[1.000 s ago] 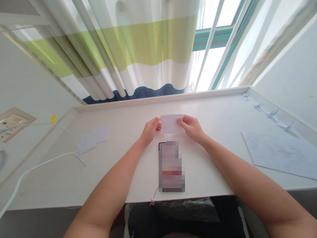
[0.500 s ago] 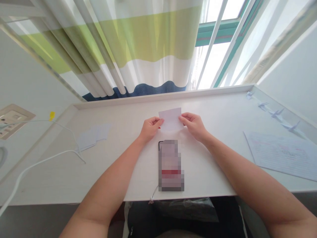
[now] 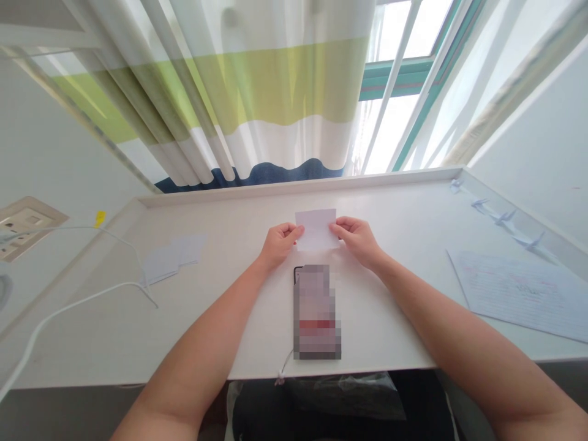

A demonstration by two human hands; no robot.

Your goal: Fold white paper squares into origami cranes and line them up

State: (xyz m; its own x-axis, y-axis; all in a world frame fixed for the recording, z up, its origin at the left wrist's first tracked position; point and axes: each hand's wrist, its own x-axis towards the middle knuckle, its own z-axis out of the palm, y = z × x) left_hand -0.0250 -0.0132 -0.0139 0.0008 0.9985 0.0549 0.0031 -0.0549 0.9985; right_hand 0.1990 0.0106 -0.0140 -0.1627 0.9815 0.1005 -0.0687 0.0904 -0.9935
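Observation:
A small sheet of white paper point(image 3: 316, 230) is held up over the desk, between my two hands. My left hand point(image 3: 279, 245) pinches its left edge with thumb and fingers. On the opposite edge, my right hand point(image 3: 358, 239) grips the sheet the same way. Below the paper lies a phone point(image 3: 316, 312), its screen blurred out, with a thin cord at its lower left corner.
White paper pieces point(image 3: 172, 257) lie at the left, near a white cable point(image 3: 82, 297) running from a wall socket point(image 3: 30, 226). Several folded paper shapes point(image 3: 504, 217) line the right rim above written sheets point(image 3: 523, 294). A curtain point(image 3: 275, 79) hangs behind the desk point(image 3: 220, 214).
The view has tilted up slightly, so everything sits a little lower. The paper is now more level along its top edge. Both hands still hold it.

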